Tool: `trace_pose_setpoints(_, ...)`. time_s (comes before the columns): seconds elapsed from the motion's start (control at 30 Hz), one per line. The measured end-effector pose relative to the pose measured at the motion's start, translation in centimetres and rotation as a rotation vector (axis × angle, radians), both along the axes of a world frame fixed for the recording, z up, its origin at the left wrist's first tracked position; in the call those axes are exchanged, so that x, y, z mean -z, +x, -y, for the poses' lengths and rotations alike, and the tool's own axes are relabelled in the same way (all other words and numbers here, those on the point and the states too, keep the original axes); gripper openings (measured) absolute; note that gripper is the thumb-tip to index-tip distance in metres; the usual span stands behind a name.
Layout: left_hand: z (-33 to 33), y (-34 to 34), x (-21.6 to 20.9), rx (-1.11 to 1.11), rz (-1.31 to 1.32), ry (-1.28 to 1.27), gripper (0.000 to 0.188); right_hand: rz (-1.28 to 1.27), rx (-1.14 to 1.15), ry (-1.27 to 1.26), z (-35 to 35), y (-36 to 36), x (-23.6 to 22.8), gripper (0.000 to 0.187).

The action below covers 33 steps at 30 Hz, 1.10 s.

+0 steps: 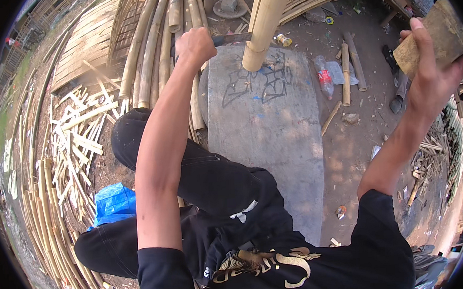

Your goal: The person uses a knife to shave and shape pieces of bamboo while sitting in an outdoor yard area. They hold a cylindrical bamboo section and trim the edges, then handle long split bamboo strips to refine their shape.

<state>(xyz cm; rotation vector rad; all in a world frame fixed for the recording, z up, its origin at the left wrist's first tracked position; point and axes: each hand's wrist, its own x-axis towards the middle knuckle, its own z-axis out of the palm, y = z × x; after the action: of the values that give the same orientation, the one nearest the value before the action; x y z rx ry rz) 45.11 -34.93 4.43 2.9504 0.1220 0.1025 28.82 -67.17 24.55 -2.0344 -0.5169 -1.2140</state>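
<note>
My left hand (196,46) is closed round the handle of a knife (230,38) with a dark blade. The blade points right, its far end meeting the side of a thick bamboo pole (270,21) near the pole's lower end. Whether the edge has entered the bamboo, I cannot tell. Raised at the upper right, my right hand (432,85) grips a worn, yellowish-brown wooden block (441,30), held well apart from the pole. Beneath the pole's end lies a long grey board (265,126) with dark scrawled marks, between my leg and the dirt ground.
Long bamboo poles (149,48) lie beyond my left hand. Split strips (83,133) and a blue plastic sheet (114,202) are at the left. Right of the board lie a plastic bottle (325,79) and short bamboo pieces (346,74). A person's foot (398,103) shows farther right.
</note>
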Motion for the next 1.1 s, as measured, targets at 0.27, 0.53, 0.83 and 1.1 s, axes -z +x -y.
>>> trace_pose_setpoints(0.27,-0.5,-1.7,2.3,0.083,0.047,-0.029,0.028,-0.683,0.205,-0.398,-8.2,3.4,15.3,0.106)
trace_pose_setpoints(0.53,2.6,-2.8,4.7,-0.022,-0.016,-0.214,0.024,-0.943,-0.397,-0.171,-8.8,2.3,10.7,0.110)
trace_pose_setpoints(0.83,3.9,-2.9,1.3,0.047,0.124,-0.147,0.021,-0.280,0.136,0.033,-9.8,-1.9,-3.8,0.036)
trace_pose_setpoints(1.1,3.7,-3.0,3.2,0.053,0.187,-0.137,0.018,-0.793,0.258,-0.396,-1.7,0.3,21.0,0.086)
